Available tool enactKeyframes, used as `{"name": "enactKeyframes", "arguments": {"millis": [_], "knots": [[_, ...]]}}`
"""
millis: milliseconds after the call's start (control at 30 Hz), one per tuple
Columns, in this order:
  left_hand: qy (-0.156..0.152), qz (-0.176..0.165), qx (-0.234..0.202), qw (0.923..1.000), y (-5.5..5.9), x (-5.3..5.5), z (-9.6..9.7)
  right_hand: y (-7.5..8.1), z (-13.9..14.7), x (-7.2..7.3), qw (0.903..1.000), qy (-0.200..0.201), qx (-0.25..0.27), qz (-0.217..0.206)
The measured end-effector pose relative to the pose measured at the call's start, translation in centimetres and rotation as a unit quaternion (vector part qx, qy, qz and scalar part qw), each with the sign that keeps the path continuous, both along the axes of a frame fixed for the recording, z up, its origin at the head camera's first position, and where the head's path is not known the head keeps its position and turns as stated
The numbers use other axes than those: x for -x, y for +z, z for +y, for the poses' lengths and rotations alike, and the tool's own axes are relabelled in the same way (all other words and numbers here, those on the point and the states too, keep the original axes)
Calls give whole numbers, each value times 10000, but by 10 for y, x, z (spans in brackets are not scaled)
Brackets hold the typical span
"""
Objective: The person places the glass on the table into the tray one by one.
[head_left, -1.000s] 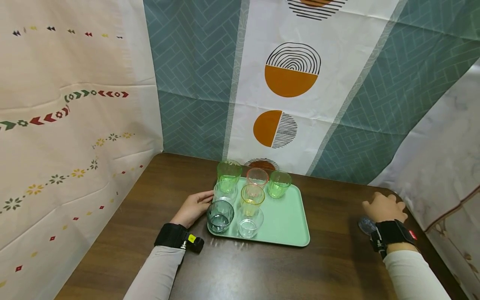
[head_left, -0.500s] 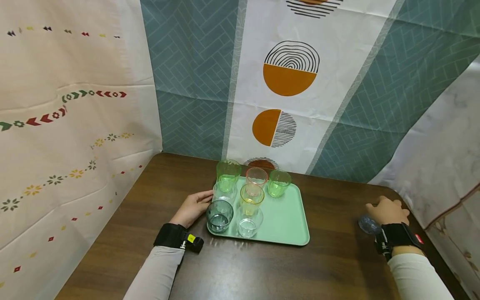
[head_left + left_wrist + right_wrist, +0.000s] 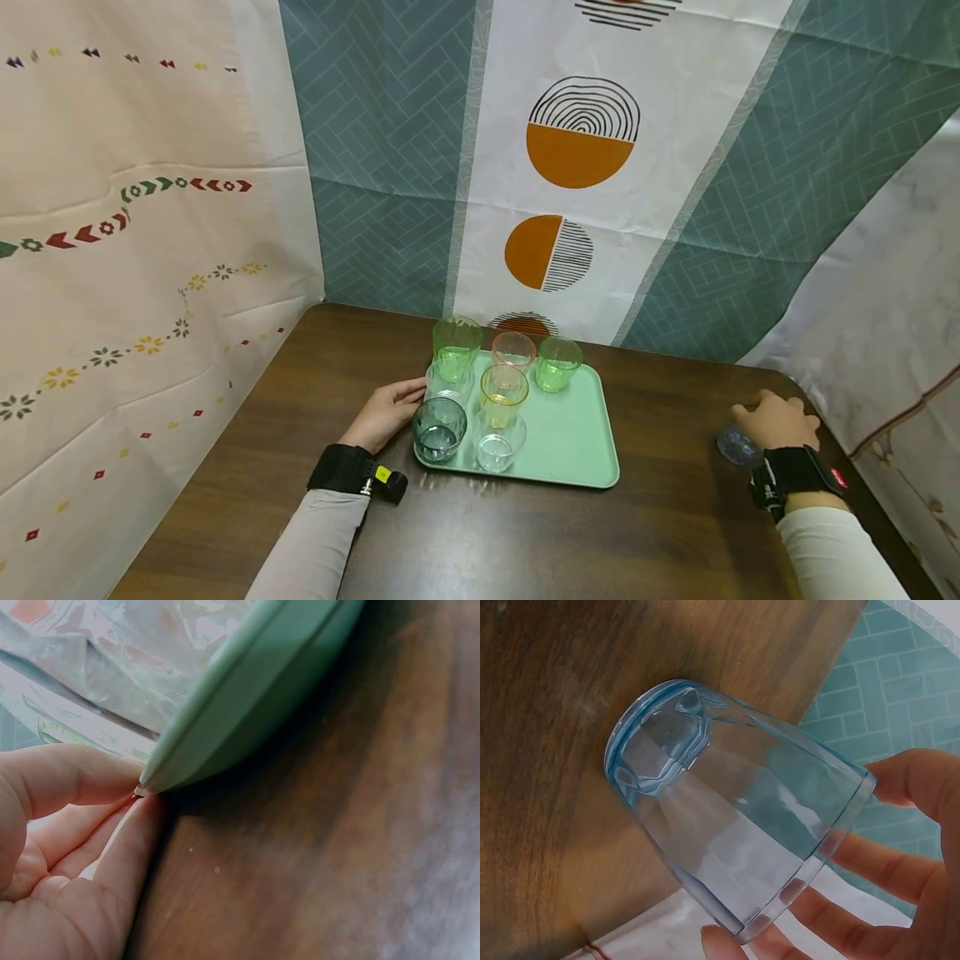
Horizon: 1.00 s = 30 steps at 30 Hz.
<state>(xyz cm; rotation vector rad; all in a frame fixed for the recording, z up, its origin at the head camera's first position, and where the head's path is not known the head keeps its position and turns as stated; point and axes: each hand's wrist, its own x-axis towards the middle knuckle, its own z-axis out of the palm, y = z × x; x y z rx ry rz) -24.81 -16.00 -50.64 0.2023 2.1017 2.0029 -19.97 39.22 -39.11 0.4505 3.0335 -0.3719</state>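
My left hand (image 3: 382,414) pinches the left rim of a pale green tray (image 3: 573,437) between thumb and fingers, as the left wrist view shows close up. Several clear and tinted tumblers crowd the tray's left half. Nearest that hand are a clear tumbler (image 3: 448,385) and a dark grey-blue one (image 3: 439,435). At the table's right side, my right hand (image 3: 776,422) holds a light blue faceted glass (image 3: 727,802) by its rim, with fingers and thumb spread around it. In the right wrist view its base is close over the wooden surface.
A tall green glass (image 3: 457,342), a pink-rimmed glass (image 3: 514,348) and a short green glass (image 3: 557,367) line the tray's back. Ahead of them are a yellow-rimmed glass (image 3: 503,396) and a clear one (image 3: 498,446). Patterned curtains (image 3: 390,167) rise beyond the brown table (image 3: 600,542).
My right hand has shifted slightly to the right since a second ago, then stayed put. The left hand keeps its hold on the tray rim. The head view has tilted slightly.
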Motion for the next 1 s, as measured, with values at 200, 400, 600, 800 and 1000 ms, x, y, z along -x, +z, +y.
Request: {"name": "enactKeyframes", "arguments": {"millis": [200,400,600,800,1000], "knots": [[-11,22,-89,10000,1,-1,0,-2,0,2,10000,-38,-30,69],[0,1,-110,9999,0,-1,0,-1,-3,1,9998,-39,-100,178],[-21,21,-189,9998,-2,0,0,-3,-3,1,9995,-12,-149,291],[28,1,-220,9998,-2,1,0,-8,-1,3,9991,-7,-172,379],[44,-57,-191,9998,-1,0,0,-8,-4,5,9995,-163,-78,247]]}}
